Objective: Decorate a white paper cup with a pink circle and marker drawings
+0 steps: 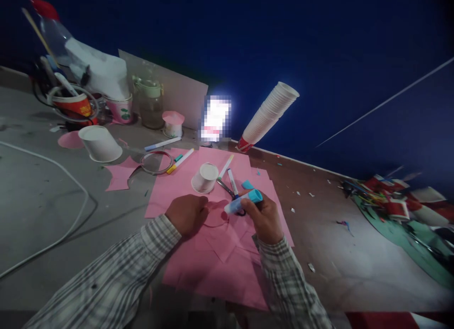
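My right hand grips a glue stick with a light blue body and a brighter blue end, tilted with its whitish tip down to the left. That tip is at the right edge of a round pink paper piece. At the piece's left edge is my left hand, fingers curled and closed on the paper. Under both hands lie pink paper sheets. Just beyond stand an upside-down white paper cup and scissors, partly hidden by the glue stick and right hand. A blue cap lies nearby.
Several markers, including a yellow-capped one, lie beyond the sheets near a tape ring. Another white cup stands left. A leaning cup stack, glowing phone and glass jar are behind. A cable curves left.
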### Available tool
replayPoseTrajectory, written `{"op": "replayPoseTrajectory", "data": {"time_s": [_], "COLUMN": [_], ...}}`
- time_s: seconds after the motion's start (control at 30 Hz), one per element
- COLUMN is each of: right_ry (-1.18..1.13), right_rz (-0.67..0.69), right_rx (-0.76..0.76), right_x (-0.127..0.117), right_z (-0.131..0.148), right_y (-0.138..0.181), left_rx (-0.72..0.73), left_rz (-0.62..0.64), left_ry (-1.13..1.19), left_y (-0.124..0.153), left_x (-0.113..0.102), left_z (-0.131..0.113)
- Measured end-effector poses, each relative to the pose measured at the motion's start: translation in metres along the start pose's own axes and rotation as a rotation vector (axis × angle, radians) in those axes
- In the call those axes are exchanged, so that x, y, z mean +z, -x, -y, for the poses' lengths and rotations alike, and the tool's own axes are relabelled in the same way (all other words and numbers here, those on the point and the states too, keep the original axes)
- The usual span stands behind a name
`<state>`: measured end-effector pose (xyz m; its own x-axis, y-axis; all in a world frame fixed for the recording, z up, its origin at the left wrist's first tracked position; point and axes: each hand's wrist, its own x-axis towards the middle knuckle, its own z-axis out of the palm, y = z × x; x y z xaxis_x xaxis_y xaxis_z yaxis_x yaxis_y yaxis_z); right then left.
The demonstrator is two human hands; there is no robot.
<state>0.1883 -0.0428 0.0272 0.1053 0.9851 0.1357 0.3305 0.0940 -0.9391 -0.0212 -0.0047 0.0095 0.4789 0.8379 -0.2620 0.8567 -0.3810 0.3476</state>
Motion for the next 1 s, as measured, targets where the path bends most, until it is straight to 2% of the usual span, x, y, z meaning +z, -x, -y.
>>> {"op": "replayPoseTrajectory", "data": {"time_s": [0.13, 0.3, 0.57, 0.73, 0.83, 0.93, 1.0], "right_ry": [0.087, 0.191, 0.260, 0.265, 0.124, -0.207, -0.396], "right_rz": [0.062, 0.078, 0.190, 0.162, 0.151, 0.068, -0.014], "right_rx": [-0.080, -0.144, -0.209, -0.196, -0.073, 0.082, 0.112], "right_x": [0.014, 0.029, 0.023, 0.015, 0.002, -0.015, -0.023], "right_z": [0.004, -0.004, -0.012, -0.008, -0.012, -0.017, -0.017], "right_y": [0.003, 0.003, -0.001, -0.001, -0.004, -0.010, -0.014], "left_rx": [0.002, -0.016, -0.023, -0.008, 0.002, -0.010, -0.018], "left_rz": [-0.005, 0.007, 0.021, 0.042, 0.021, -0.020, -0.008], "left_ry": [0.006, 0.007, -0.009, -0.034, -0.011, 0.012, 0.012], "left_y": [0.002, 0.002, 0.002, 0.005, 0.004, 0.003, 0.002], "left_x": [-0.001, -0.003, -0.006, -0.008, -0.005, -0.001, -0.001], "left_z": [-0.002, -0.005, -0.010, -0.011, -0.008, -0.005, -0.004]}}
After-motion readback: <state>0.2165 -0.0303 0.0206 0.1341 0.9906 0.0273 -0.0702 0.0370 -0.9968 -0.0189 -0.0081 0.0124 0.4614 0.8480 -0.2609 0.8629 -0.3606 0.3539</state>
